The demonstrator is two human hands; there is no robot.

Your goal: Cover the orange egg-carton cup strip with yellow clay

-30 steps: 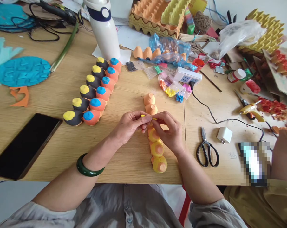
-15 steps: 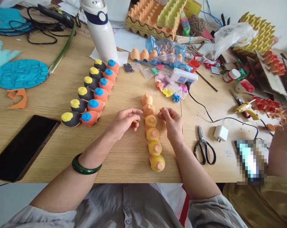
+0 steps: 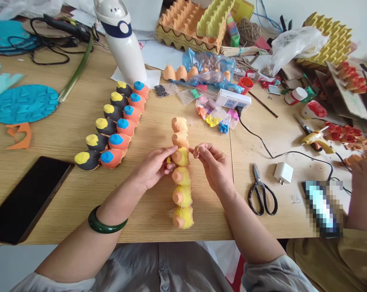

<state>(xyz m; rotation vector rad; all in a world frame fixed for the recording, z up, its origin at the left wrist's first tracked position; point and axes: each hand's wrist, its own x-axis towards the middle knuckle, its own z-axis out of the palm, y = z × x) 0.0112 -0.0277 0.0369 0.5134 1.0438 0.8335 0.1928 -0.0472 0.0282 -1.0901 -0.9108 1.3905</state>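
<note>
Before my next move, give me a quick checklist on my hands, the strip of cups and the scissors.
1. Left hand at the strip of cups: ok, on its left side.
2. Yellow piece in the left hand: ok, partly visible.
3. Right hand holding yellow bit: ok, a little shows in its grip.
4. Right hand touching the strip: cannot tell, it's very close to the right edge.
5. Yellow on all six cups: not ok, the farthest two look plain orange.
6. Scissors clear of both hands: ok, lying off to the right.
</note>
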